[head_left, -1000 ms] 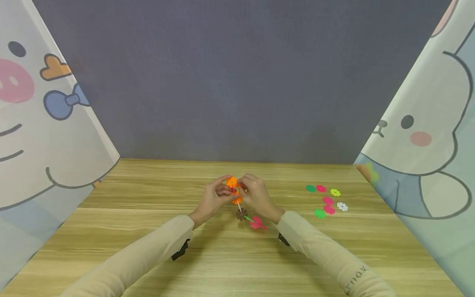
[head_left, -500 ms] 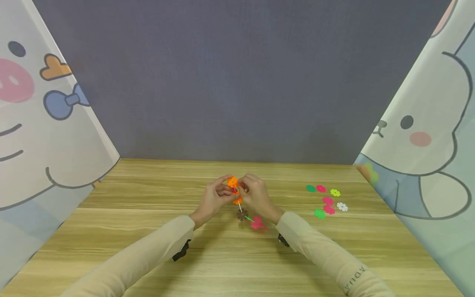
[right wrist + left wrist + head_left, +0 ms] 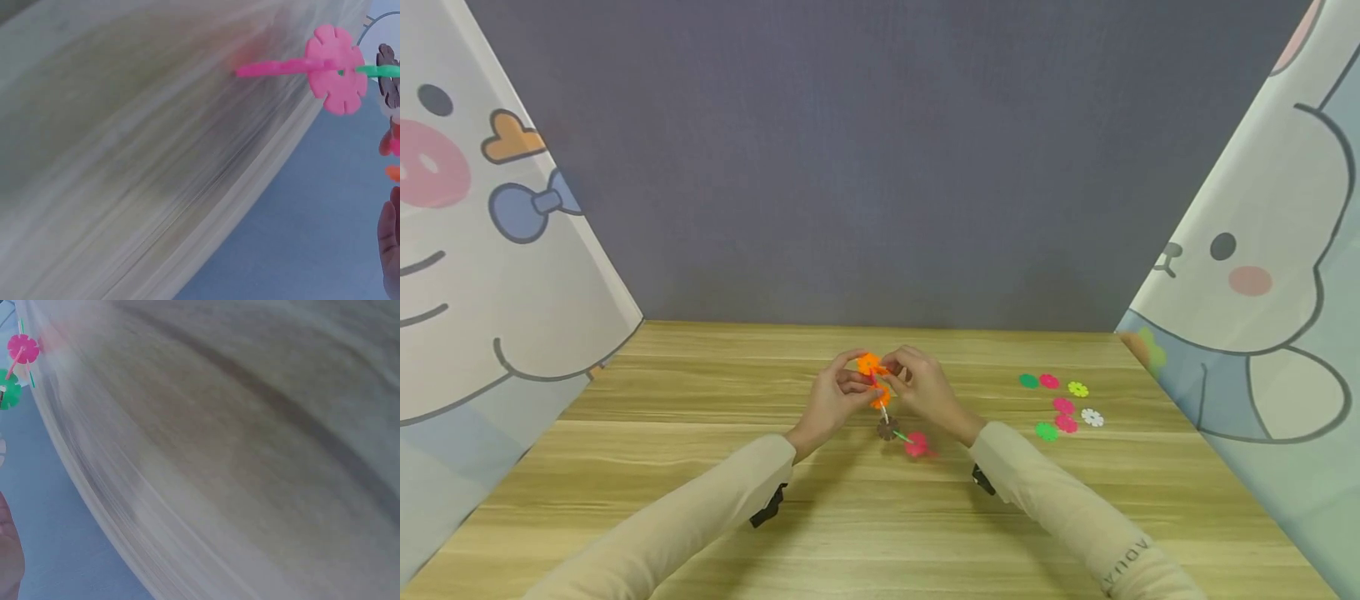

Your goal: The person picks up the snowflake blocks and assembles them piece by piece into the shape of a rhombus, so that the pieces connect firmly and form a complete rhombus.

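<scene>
A chain of slotted, flower-shaped plastic discs hangs between the two hands, above the table. Its upper part has an orange disc [image 3: 868, 364] and a lower orange disc [image 3: 880, 397]; below them come a brown disc [image 3: 887, 429], a green disc [image 3: 902, 435] seen edge-on and a pink disc [image 3: 917, 444]. My left hand [image 3: 832, 398] grips the chain by its orange part from the left. From the right, my right hand [image 3: 929, 388] pinches an orange disc turned edge-on beside the top one; its fingers partly hide it. In the right wrist view, the pink disc [image 3: 337, 70] dangles near the brown disc [image 3: 388, 76].
Loose flower discs lie on the wooden table [image 3: 700, 400] at the right: a dark green one [image 3: 1028, 381], a yellow one [image 3: 1078, 389], a white one [image 3: 1092, 417], a bright green one [image 3: 1047, 431] and several pink ones [image 3: 1063, 405]. A dark panel [image 3: 880, 167] stands behind.
My right hand has shifted slightly to the right and up, its fingertips now less over the orange discs. The chain's lower end has risen a little. My left hand stays nearly in place.
</scene>
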`<state>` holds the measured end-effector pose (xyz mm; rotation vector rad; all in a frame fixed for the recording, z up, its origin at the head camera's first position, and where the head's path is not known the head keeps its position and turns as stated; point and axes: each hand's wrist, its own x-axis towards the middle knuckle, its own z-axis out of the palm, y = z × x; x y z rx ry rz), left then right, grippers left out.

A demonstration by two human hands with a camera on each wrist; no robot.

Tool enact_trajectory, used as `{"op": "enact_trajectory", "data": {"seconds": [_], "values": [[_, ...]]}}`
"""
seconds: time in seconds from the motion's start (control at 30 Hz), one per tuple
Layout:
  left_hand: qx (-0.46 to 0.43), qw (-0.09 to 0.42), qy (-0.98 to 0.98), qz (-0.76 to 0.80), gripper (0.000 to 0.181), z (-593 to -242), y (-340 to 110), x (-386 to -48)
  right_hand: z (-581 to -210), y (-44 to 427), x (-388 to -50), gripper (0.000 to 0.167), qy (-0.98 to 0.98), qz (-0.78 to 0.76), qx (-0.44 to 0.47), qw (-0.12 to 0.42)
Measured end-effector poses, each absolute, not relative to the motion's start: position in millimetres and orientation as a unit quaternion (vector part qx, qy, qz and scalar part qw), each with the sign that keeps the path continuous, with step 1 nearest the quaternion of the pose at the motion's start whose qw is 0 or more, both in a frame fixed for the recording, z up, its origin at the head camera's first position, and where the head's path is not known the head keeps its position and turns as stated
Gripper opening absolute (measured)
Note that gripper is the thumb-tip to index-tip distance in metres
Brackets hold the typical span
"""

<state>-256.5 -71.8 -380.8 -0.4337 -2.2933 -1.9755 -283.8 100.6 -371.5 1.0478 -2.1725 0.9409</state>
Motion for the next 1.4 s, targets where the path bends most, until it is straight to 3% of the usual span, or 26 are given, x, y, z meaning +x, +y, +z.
{"op": "enact_trajectory", "data": {"seconds": [0.6,1.03,1.27,1.4], "values": [[-0.117,0.017,-0.756,-0.643,0.064,-385,-79,-254,-382,185,-278,0.021,-0.871,0.335,0.334,0.135],[-0.132,0.033,-0.778,-0.613,0.064,-382,-87,-253,-387,264,-265,0.019,-0.908,0.283,0.294,0.091],[-0.122,0.029,-0.778,-0.615,0.062,-381,-89,-253,-387,291,-259,0.018,-0.921,0.277,0.272,0.04],[-0.121,0.024,-0.772,-0.623,0.062,-380,-91,-252,-390,302,-259,0.021,-0.92,0.256,0.294,0.046]]}}
